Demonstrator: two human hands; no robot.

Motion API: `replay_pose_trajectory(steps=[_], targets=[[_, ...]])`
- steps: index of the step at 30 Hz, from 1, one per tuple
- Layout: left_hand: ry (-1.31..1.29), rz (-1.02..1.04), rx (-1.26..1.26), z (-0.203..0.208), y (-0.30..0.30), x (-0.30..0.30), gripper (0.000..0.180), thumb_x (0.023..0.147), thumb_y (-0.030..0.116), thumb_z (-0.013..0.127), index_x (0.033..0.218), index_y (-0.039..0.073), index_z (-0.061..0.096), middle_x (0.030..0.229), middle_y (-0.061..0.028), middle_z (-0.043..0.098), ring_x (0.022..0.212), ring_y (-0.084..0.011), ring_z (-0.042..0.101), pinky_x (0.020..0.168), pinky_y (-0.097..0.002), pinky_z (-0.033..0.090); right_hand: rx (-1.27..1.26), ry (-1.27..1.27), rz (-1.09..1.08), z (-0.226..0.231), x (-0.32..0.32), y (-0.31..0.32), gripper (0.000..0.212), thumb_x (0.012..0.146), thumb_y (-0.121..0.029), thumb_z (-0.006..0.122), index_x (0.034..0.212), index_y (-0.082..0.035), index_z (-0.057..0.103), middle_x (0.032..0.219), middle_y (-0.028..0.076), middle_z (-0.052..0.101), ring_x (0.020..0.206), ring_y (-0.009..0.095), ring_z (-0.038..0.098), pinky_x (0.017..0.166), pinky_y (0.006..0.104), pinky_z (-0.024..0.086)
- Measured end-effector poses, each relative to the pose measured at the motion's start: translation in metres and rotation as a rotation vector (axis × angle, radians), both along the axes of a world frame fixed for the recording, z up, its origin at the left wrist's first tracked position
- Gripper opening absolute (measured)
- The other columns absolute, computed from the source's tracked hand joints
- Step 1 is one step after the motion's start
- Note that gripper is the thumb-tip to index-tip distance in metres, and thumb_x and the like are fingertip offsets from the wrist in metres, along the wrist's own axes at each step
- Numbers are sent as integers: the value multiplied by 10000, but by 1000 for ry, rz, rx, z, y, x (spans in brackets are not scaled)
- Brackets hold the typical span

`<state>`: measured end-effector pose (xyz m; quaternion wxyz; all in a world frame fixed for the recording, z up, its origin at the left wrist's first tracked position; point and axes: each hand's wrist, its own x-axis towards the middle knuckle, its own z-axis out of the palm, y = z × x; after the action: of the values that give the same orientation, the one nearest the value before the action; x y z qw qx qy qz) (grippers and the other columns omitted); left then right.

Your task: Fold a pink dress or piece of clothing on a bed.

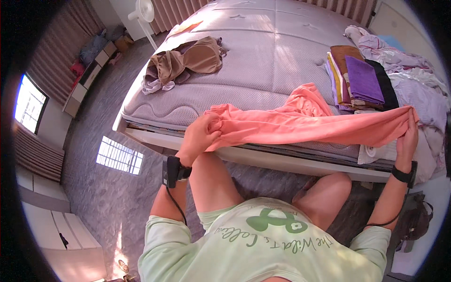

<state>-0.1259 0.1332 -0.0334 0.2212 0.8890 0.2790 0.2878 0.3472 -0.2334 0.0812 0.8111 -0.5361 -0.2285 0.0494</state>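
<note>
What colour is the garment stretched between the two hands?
The garment is coral pink; it shows best in the head view.

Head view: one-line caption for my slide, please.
Left hand and right hand hold a coral garment stretched between them at the near edge of the mattress, a folded cloth stack beyond.

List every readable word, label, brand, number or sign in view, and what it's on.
Pale green shirt: large green script, legible; wording not copied here.
Same shirt, beside the green graphic: a smaller line, too small to read.
Black left wrist device: any marking too small to read.
Coral garment: no lettering visible.
Elsewhere: nothing I can read.
</note>
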Motion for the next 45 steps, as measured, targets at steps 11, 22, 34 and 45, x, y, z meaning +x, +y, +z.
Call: replay_pose_trajectory(steps=[11, 22, 34, 45], targets=[[7, -158, -282, -12, 1, -8, 177, 753, 84, 680, 909, 25, 620, 798, -83, 604, 739, -179, 575, 688, -297, 471, -34, -8, 64, -9, 18, -13, 337, 998, -212, 501, 1267, -10, 519, 1248, 80, 557, 1165, 164, 520, 1005, 299, 394], [-255, 204, 217, 77, 8, -21, 245, 808, -11, 569, 1044, 53, 592, 904, -153, 584, 793, -336, 601, 689, -377, 474, -82, -91, 38, -9, 4, -5, 322, 986, -243, 530, 1208, -12, 560, 1206, 58, 575, 1170, 146, 517, 1005, 286, 386], [260, -146, -41, -14, 26, -43, 247, 786, 97, 577, 1022, 51, 633, 1236, -158, 537, 1044, -353, 591, 876, -387, 485, -939, -364, 606, -14, -60, 39, 334, 955, -289, 571, 1148, -16, 583, 909, 0, 606, 686, 13, 554, 562, 165, 437], [163, -58, 11, -19, 22, -22, 152, 786, 55, 577, 931, 16, 604, 929, -156, 557, 906, -353, 571, 799, -388, 473, -871, -1061, 499, -135, -87, 138, 241, 897, -247, 578, 965, -34, 668, 908, 191, 622, 814, 323, 615, 779, 400, 481]])
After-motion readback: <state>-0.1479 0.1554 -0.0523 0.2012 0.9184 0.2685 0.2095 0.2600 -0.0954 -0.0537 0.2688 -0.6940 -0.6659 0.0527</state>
